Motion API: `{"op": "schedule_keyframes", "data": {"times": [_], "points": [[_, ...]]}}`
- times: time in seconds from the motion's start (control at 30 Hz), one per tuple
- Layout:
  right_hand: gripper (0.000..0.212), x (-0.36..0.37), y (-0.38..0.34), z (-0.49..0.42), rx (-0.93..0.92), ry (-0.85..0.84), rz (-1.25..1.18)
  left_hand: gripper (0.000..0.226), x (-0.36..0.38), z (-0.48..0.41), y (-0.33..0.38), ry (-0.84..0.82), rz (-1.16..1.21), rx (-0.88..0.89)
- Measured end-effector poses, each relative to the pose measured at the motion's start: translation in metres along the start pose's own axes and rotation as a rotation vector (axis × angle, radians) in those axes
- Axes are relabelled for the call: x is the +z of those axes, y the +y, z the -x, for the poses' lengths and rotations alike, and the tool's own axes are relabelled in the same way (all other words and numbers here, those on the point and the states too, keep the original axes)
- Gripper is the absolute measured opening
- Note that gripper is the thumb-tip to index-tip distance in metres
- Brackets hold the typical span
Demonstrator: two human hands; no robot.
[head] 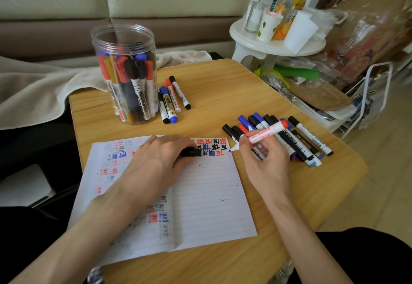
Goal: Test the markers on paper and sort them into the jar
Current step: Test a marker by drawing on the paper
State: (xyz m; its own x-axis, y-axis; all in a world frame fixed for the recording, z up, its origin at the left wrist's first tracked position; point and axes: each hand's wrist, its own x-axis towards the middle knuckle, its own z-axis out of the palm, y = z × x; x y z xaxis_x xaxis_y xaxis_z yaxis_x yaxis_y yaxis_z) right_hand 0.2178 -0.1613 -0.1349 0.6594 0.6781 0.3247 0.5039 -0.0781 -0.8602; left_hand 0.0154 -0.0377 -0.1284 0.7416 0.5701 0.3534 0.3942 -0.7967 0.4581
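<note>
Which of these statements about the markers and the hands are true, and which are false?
1. The right hand holds a marker with its tip at the edge of the paper. True.
2. The jar lies on its side. False: it stands upright, with markers inside.
3. The left hand rests on the paper and grips a small black object. True.
4. The pile of markers lies left of the paper. False: it lies to its right.

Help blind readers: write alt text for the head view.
The right hand holds a red whiteboard marker, tip at the edge of the lined notebook; the left hand pinches a black object on the page. A marker-filled jar stands behind.
</note>
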Motion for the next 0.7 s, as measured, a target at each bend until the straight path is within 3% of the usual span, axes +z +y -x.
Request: {"op": "schedule_keyframes", "data": {"times": [0.17,0.37,0.7], "points": [[0.012,0.002,-0.019,0.005,-0.022,-0.105,-0.211,0.015,-0.001,0.001,0.002,0.004,0.054,-0.018],[0.011,0.005,-0.029,0.009,0.132,-0.134,-0.448,0.016,-0.001,0.001,0.001,0.008,0.074,-0.016],[0.027,0.002,-0.035,0.008,0.143,-0.317,-0.445,0.021,-0.005,0.001,0.002,0.075,0.139,0.001]]}}
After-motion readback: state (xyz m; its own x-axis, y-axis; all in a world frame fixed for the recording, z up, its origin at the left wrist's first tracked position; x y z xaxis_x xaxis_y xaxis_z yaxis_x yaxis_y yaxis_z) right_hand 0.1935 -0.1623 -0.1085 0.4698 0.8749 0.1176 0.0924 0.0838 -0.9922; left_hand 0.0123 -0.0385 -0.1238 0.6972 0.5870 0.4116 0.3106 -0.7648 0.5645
